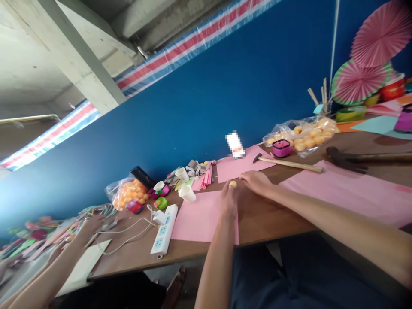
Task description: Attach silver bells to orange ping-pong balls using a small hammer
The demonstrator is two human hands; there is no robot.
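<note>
My left hand [229,201] is closed at the fingertips around a small yellow round piece [233,183], which looks like a ball or part of one. It is above the right edge of a pink paper sheet [202,216]. Just to its right, my right hand [257,182] hangs low over the brown table with its fingers stretched toward the left hand. I see nothing in it, though its palm side is hidden. Beyond the right hand lies a hammer [289,164] with a wooden handle, its head on another pink sheet [228,169].
Paper cups [187,194] and a white power strip [165,229] with cables are on the left. Bags of orange balls [130,193] and yellow-orange balls [310,138] sit near the blue wall. A second hammer [370,158] lies right. Another person's hand [92,225] works far left.
</note>
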